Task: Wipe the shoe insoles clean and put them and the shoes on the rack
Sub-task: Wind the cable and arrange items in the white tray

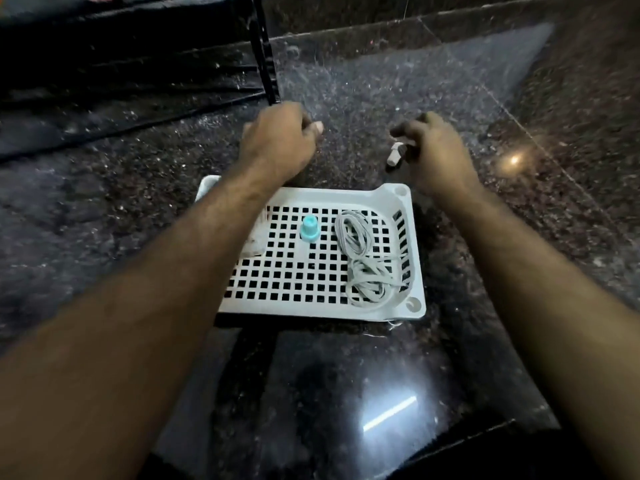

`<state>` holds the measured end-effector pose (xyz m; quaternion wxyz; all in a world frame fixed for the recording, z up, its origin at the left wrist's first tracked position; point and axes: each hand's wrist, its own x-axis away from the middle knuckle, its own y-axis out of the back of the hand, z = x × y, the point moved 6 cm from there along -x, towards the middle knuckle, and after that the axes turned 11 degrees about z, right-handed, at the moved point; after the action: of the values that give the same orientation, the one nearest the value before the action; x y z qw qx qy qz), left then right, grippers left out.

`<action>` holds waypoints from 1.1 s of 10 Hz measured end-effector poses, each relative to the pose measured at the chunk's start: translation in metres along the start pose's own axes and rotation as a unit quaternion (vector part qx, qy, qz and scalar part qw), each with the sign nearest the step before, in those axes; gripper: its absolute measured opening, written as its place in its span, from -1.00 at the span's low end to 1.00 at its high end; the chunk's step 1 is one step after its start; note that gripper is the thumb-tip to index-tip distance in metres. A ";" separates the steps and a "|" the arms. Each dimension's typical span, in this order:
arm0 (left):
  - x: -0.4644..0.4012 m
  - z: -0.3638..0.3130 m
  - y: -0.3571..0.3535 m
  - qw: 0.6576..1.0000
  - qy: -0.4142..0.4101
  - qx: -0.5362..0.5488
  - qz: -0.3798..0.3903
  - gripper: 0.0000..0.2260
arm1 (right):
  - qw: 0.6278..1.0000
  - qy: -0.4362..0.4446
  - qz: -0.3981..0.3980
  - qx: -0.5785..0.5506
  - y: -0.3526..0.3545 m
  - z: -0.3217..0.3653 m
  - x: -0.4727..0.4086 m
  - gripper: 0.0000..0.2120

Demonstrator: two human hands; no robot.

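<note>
Left hand: the left hand (277, 140) is reached out beyond the far edge of the tray, fingers curled under into a loose fist; whether it holds anything cannot be told, since only knuckles and a pale thumbnail show.
Right hand: the right hand (440, 150) is level with the left and well apart from it, fingers curled round a small white piece (394, 155) that sticks out below the fingers; what the piece is cannot be told through the blur.
Tray: a white perforated plastic tray (401, 195) lies on the floor just nearer than both hands, between the two forearms; the left forearm crosses its left side and hides that corner.
In the tray: a small teal cap or bottle top (309, 229) stands near the middle, nearer than the left hand; a loose bundle of pale laces (363, 261) lies along the right side, nearer than the right hand; something pale and translucent (256, 242) sits beside the left forearm, too blurred to name.
Rack: a black post (265, 50) rises just beyond the left hand, with dark horizontal bars (138, 81) running off to that hand's left; it looks like the rack.
Insoles and shoes: none can be made out in this view.
Floor: dark speckled granite (346, 393) with bright reflections nearer than the tray and to the right of the right hand.
Writing: no readable lettering shows.
</note>
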<state>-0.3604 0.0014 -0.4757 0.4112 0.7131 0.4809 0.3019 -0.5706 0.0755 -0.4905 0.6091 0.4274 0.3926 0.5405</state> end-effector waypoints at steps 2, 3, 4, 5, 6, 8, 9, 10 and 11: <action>-0.044 0.032 -0.031 0.989 0.016 -0.102 0.104 -0.81 | 0.968 0.046 0.147 0.197 -0.036 -0.014 -0.023 -0.53; -0.046 0.044 -0.036 0.991 0.034 -0.092 0.094 -0.88 | 0.972 0.031 0.133 0.192 -0.042 -0.014 -0.022 -0.65; -0.046 0.047 -0.030 0.991 0.038 -0.103 0.082 -0.86 | 0.982 0.019 0.063 0.178 -0.037 -0.020 -0.010 -0.79; -0.038 0.044 -0.013 0.990 0.037 -0.099 0.092 -0.83 | 0.995 -0.023 0.008 0.093 -0.018 -0.010 0.017 -0.82; -0.016 0.030 0.012 0.998 0.015 -0.025 0.050 -0.86 | 0.998 -0.042 -0.055 -0.009 0.001 -0.006 0.048 -0.76; 0.087 0.000 0.048 0.984 -0.035 0.163 -0.061 -0.74 | 0.978 0.001 -0.143 -0.154 0.035 0.036 0.105 -0.78; 0.148 0.005 0.049 0.965 -0.027 0.243 -0.095 -0.81 | 0.966 0.077 -0.143 -0.203 0.046 0.078 0.142 -0.77; 0.190 0.015 0.036 0.961 -0.017 0.269 -0.067 -0.82 | 0.964 0.135 -0.125 -0.190 0.046 0.112 0.165 -0.77; 0.215 0.024 0.029 0.956 0.008 0.286 -0.060 -0.82 | 0.970 0.142 -0.085 -0.179 0.033 0.130 0.186 -0.77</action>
<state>-0.2512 0.1897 -0.4542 0.2040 0.7680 0.5924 0.1323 -0.4387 0.2499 -0.4195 0.6575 0.1951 0.4065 0.6037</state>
